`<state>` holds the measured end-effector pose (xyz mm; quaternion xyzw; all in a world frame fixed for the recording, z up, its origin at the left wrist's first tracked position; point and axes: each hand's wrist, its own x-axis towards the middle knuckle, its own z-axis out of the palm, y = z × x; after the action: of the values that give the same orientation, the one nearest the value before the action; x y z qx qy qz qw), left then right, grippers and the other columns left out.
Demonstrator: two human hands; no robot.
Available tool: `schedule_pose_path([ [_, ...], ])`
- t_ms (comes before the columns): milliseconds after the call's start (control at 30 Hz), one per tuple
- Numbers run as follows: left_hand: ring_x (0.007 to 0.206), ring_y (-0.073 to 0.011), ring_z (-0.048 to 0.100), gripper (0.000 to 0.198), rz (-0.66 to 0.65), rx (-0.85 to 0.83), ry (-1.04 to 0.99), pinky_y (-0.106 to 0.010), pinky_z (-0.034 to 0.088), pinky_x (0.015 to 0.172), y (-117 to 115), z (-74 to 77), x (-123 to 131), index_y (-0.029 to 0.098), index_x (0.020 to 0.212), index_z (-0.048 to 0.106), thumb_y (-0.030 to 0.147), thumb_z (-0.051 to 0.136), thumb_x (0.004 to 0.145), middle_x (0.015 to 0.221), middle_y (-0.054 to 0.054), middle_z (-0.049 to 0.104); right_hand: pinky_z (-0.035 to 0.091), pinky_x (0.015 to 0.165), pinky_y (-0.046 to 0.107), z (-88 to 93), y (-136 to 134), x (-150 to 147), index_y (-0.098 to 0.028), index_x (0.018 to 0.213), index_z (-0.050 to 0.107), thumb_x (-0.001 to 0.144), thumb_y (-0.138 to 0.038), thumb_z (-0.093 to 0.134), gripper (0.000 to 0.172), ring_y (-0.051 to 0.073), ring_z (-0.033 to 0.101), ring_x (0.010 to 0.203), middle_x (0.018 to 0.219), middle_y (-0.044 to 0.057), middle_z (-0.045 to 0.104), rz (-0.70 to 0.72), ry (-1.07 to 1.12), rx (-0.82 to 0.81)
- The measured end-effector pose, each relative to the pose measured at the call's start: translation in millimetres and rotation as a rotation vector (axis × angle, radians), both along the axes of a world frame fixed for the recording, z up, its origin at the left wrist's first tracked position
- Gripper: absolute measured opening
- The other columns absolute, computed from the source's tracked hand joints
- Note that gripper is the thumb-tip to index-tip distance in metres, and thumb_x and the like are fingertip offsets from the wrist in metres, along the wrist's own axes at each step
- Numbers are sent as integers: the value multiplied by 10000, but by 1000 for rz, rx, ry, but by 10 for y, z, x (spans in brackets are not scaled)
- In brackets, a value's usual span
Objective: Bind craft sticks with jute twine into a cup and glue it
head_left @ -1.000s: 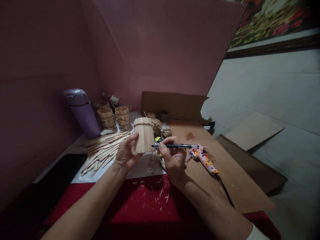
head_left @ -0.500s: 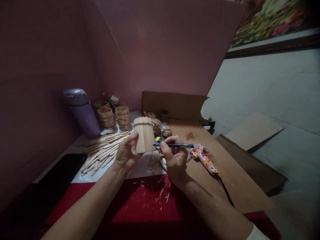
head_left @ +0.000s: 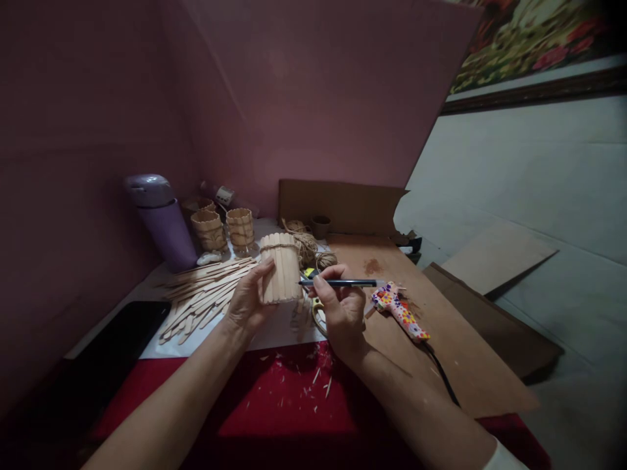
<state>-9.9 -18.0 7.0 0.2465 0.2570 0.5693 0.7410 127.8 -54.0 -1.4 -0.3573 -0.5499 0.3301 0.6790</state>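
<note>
My left hand (head_left: 251,294) grips a cup made of popsicle sticks (head_left: 282,271) by its left side and base. Twine is wound round the cup near its scalloped top. Between the thumb and fingers of my right hand (head_left: 343,310) is a dark pen (head_left: 350,283), held almost level. Its tip points left and is at the cup's right edge; whether it touches cannot be made out. Behind the cup lie balls of twine (head_left: 307,248). Partly hidden by my right hand is a ring-shaped yellowish thing (head_left: 318,312), perhaps a scissors handle.
Loose popsicle sticks (head_left: 206,297) lie left, beside a black phone-like slab (head_left: 125,329). A purple bottle (head_left: 166,228) and finished stick cups (head_left: 240,230) stand behind. A flower-patterned glue gun (head_left: 401,313) rests on a brown board (head_left: 455,352). Wood scraps dot the red cloth (head_left: 284,405).
The stick cup has tilted and shifted slightly down and left in my left hand. The pen has moved a little left with my right hand, its tip staying close to the cup's edge.
</note>
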Motion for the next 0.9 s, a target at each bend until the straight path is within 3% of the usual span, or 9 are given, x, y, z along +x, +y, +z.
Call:
schedule_pose_path([
  [500,767,-235,697,280,29,52,-15,-385,553,846,-9,25,-2,94,1008,632,236,586,771,834,-100,736,453,632,297,-71,9,19,-201,803,528,850,-345,580,160,135,540,652,696,-13,546,-19,-79,35],
  [900,870,-272,689,311,38,45,3,-431,535,884,5,7,-8,100,1032,626,257,574,769,840,-103,728,446,614,280,-71,22,26,-201,783,529,840,-323,588,147,122,534,610,664,-28,543,-55,-66,57],
])
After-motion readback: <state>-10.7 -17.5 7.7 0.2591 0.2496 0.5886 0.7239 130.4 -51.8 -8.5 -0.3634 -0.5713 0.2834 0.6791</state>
